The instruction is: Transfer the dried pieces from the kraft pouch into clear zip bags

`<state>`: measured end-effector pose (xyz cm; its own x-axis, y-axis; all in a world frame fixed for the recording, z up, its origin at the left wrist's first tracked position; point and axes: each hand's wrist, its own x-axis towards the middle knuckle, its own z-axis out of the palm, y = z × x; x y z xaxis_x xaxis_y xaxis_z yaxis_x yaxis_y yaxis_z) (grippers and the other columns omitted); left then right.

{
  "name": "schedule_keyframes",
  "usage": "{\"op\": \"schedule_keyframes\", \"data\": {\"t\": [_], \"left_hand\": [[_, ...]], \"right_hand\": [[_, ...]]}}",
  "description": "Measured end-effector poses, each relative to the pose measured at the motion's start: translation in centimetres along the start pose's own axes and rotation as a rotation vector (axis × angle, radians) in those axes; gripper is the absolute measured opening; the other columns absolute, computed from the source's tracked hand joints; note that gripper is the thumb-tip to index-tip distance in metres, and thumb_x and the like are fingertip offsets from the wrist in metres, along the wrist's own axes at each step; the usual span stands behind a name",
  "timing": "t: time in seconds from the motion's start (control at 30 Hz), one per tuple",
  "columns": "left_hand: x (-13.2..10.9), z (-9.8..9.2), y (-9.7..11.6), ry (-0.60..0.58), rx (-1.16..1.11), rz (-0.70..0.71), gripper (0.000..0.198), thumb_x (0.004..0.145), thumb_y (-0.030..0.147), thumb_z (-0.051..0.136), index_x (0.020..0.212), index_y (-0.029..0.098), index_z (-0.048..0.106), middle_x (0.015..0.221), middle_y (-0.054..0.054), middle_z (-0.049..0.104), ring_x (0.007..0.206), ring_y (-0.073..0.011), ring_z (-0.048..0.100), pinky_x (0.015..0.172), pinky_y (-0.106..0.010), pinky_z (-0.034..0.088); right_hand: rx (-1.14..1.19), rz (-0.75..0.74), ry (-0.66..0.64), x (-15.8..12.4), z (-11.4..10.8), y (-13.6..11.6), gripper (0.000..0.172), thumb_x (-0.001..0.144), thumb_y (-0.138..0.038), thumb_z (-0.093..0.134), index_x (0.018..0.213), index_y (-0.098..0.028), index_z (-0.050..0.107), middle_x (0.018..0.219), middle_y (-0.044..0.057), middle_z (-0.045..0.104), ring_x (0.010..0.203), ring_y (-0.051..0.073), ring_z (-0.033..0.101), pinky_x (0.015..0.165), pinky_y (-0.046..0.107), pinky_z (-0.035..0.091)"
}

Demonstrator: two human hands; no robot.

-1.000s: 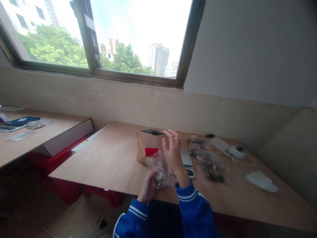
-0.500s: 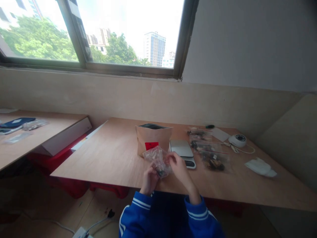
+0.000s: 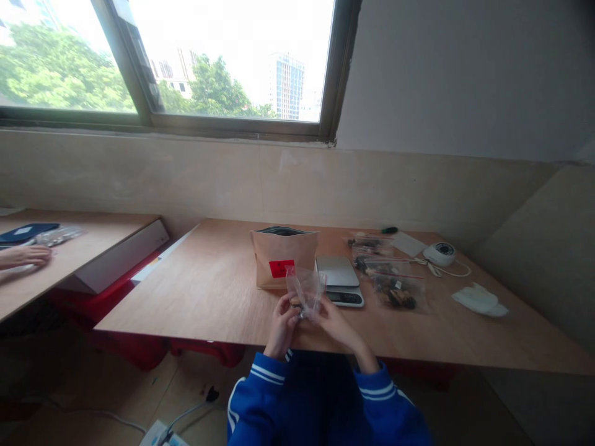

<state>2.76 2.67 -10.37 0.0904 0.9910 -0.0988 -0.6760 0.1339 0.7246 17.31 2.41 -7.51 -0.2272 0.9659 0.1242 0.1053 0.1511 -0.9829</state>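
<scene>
Between my two hands is a clear plastic bag (image 3: 307, 287) with a few small brown and dark pieces low inside it. My left hand (image 3: 282, 322) grips its lower left side, fingers closed. On the right side, my right hand (image 3: 332, 319) pinches the plastic near its edge. Just behind the bag stands an upright brown paper pouch (image 3: 283, 251) with a red label and a gaping top. A kitchen scale (image 3: 338, 280) with a silver plate sits right of the pouch, beyond my right hand.
Several filled zip bags (image 3: 400, 292) lie right of the scale. Farther right are a white dome camera (image 3: 439, 254) with its cable and a crumpled white cloth or bag (image 3: 480, 301). At left, another person's hand (image 3: 32, 255) rests over a second table (image 3: 116, 232).
My right hand has moved down along the bag's right side, and the bag now stands more upright. Another person's hand has appeared at the left table.
</scene>
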Motion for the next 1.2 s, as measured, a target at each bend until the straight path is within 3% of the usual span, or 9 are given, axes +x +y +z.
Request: {"op": "schedule_keyframes", "data": {"t": [0.17,0.33,0.43,0.67,0.9,1.07,1.2], "left_hand": [[-0.1,0.1,-0.1,0.022,0.040,0.031,0.029,0.068,0.019,0.074,0.095,0.016,0.064,0.098,-0.005,0.066,0.090,-0.0157,0.062,0.082,-0.026,0.048],[0.2,0.1,-0.8,0.036,0.117,0.077,0.027,0.066,0.025,0.077,0.087,0.016,0.063,0.070,0.001,0.064,0.069,-0.0114,0.061,0.070,-0.023,0.049],[0.3,0.1,-1.1,0.056,0.180,0.088,0.027,0.063,0.029,0.079,0.074,0.016,0.059,0.065,0.001,0.063,0.061,-0.0116,0.059,0.064,-0.024,0.049],[0.1,0.2,-1.3,0.054,0.310,0.149,0.024,0.066,0.034,0.076,0.065,0.016,0.060,0.067,-0.001,0.064,0.064,-0.0141,0.060,0.062,-0.026,0.051],[0.3,-0.1,-1.5,0.026,0.349,0.125,0.026,0.073,0.038,0.069,0.084,0.014,0.071,0.081,-0.006,0.069,0.074,-0.0191,0.063,0.069,-0.030,0.051],[0.5,0.0,-1.5,0.045,0.280,0.123,0.027,0.073,0.041,0.069,0.082,0.015,0.068,0.079,-0.004,0.067,0.073,-0.0162,0.062,0.067,-0.026,0.050],[0.3,0.2,-1.3,0.030,0.233,0.112,0.026,0.075,0.040,0.068,0.080,0.015,0.066,0.077,-0.003,0.064,0.071,-0.0134,0.059,0.066,-0.024,0.049]], "right_hand": [[0.089,0.046,0.057,0.1,0.3,0.1,0.033,0.080,-0.039,0.060,0.108,-0.023,0.062,0.106,0.006,0.068,0.092,0.020,0.065,0.076,0.033,0.054],[0.048,0.050,0.123,0.5,0.1,0.2,0.031,0.078,-0.047,0.062,0.090,-0.018,0.063,0.084,0.004,0.069,0.075,0.018,0.065,0.066,0.029,0.053],[0.040,0.053,0.159,0.5,-0.1,0.2,0.035,0.071,-0.050,0.067,0.085,-0.017,0.064,0.082,0.004,0.069,0.072,0.018,0.065,0.062,0.028,0.053],[0.163,0.234,0.084,-0.2,-0.3,-0.2,0.040,0.067,-0.052,0.071,0.082,-0.016,0.064,0.065,0.002,0.068,0.051,0.018,0.064,0.046,0.027,0.050],[0.284,0.278,0.251,-0.4,-0.4,0.1,0.044,0.055,-0.044,0.082,0.084,-0.014,0.066,0.077,0.007,0.072,0.061,0.023,0.068,0.056,0.034,0.054],[0.229,0.205,0.267,-1.0,-1.7,-0.9,0.039,0.054,-0.044,0.083,0.077,-0.016,0.070,0.080,0.007,0.073,0.080,0.025,0.068,0.076,0.037,0.052],[0.189,0.169,0.262,-1.8,-3.2,-1.9,0.035,0.056,-0.044,0.082,0.075,-0.017,0.070,0.081,0.006,0.073,0.083,0.024,0.067,0.082,0.038,0.051]]}}
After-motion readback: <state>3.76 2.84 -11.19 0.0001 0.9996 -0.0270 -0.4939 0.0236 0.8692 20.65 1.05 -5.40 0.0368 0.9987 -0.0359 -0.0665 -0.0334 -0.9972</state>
